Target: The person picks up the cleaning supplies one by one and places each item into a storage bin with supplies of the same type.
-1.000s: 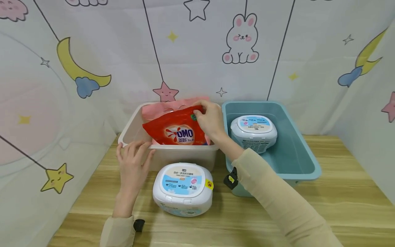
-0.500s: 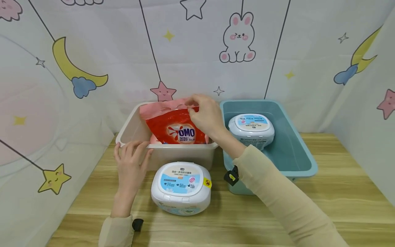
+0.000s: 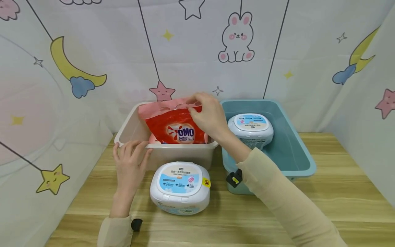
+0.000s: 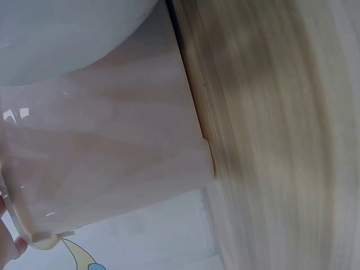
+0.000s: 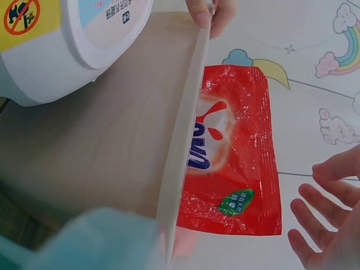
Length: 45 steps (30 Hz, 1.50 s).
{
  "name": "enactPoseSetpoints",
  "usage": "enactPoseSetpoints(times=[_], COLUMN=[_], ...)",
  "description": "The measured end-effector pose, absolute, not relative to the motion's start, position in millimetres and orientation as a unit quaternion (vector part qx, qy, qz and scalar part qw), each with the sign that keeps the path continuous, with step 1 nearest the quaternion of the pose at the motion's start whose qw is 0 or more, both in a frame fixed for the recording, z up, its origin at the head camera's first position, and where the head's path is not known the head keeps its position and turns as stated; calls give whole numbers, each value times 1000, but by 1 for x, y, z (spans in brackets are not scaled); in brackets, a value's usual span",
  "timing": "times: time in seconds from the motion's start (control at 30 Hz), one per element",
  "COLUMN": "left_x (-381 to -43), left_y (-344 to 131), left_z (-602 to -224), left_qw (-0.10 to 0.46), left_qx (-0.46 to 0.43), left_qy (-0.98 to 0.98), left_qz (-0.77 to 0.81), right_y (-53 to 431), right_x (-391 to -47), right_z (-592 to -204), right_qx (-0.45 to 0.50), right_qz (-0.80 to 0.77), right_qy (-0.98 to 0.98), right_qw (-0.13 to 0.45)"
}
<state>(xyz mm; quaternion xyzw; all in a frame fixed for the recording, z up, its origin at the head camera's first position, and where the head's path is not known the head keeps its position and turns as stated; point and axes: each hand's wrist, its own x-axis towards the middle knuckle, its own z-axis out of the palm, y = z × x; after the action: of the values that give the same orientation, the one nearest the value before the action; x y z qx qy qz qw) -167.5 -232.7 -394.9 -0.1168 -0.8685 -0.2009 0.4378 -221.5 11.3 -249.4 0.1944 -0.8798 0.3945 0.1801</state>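
A red OMO laundry detergent bag (image 3: 176,125) stands in the white bin (image 3: 182,156), in front of a pink bag (image 3: 157,108). My right hand (image 3: 210,115) hovers over its upper right. In the right wrist view, a gap separates the loosely bent fingers (image 5: 323,205) from the red bag (image 5: 242,169). With my left hand (image 3: 131,164) I grip the bin's front left rim, thumb outside and fingers over the edge. A white lidded tub (image 3: 180,188) sits on the table before the bin. The lower part of both bags is hidden.
To the right stands a blue-green bin (image 3: 296,144), with a second white tub (image 3: 250,128) inside at its left. Both bins rest on a wood-grain table (image 3: 240,223). A printed curtain (image 3: 191,51) hangs behind and at both sides.
One second ago my right hand held the red bag's top right corner, and the bag was tilted. Since then I have let go, and the bag sits straighter. The left hand stays on the rim.
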Motion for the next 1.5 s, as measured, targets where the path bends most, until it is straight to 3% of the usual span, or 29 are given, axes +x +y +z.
enactPoseSetpoints(times=[1.5], left_x=[-164], left_y=[-228], left_z=[-391], left_qw=[447], left_qx=[-119], left_qy=[-864], left_qz=[-200], right_y=[60], right_x=[-190], right_z=[-259], right_qx=[204], right_qz=[474], right_qy=[-833], right_qw=[202])
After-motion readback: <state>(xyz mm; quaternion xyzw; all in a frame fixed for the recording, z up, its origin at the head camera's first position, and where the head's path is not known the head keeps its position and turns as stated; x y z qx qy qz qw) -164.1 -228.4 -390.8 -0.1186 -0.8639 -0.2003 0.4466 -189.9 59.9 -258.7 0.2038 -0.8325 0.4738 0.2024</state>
